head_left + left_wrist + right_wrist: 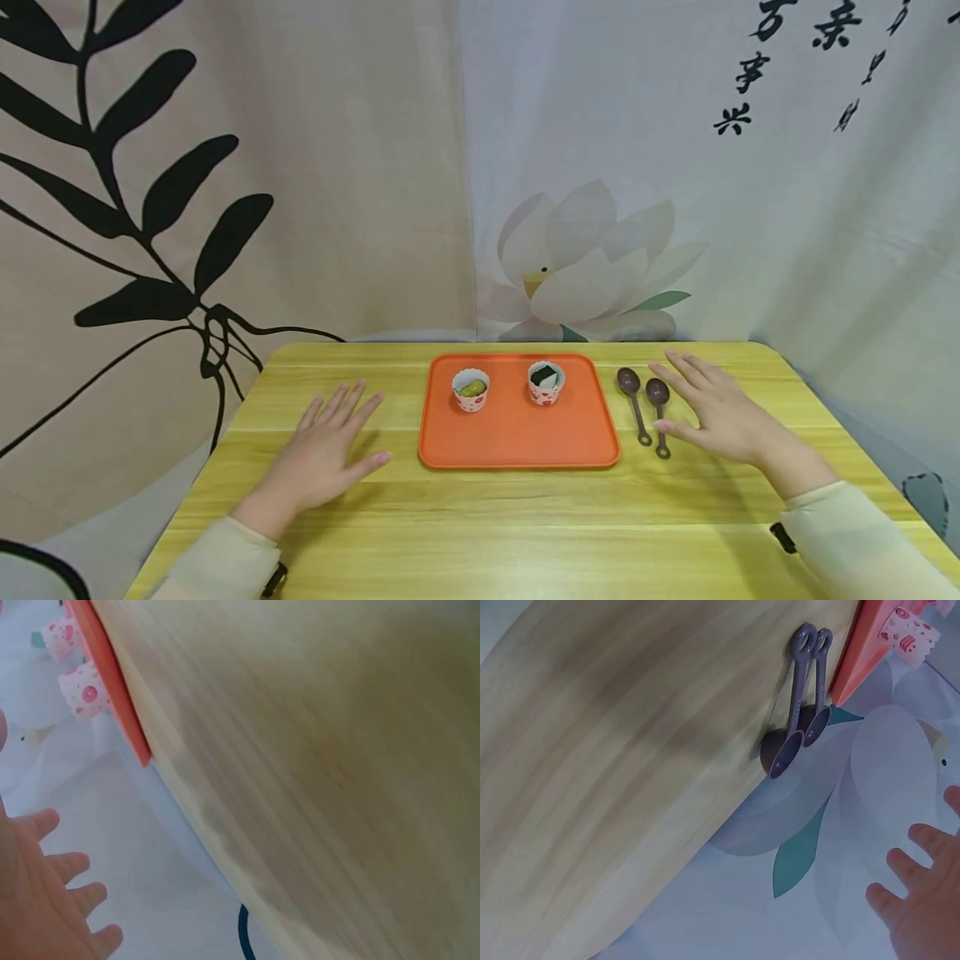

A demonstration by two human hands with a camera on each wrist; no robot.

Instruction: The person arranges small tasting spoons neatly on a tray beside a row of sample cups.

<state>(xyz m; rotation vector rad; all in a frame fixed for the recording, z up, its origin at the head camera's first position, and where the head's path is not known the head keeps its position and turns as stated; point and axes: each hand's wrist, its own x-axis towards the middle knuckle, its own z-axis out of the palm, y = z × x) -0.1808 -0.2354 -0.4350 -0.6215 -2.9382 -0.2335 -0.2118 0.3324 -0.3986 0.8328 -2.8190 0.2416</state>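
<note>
My left hand point(321, 454) hovers over the table left of an orange tray point(517, 437), fingers spread, holding nothing. The right hand point(723, 408), also spread and holding nothing, is just right of two dark brown measuring spoons point(635, 404) point(659, 417) that lie side by side. On the tray stand two small paper cups with red patterns. The left cup point(471, 401) has something yellow-green in it; the right cup point(545, 393) holds a black and white piece. In the right wrist view both spoons point(795, 705) show round bowls and ringed handle ends.
A wooden table point(465, 533) carries everything. Behind it hangs a curtain point(360, 167) printed with dark leaves, a lotus flower and black characters. A black cable point(45, 558) curves at the lower left.
</note>
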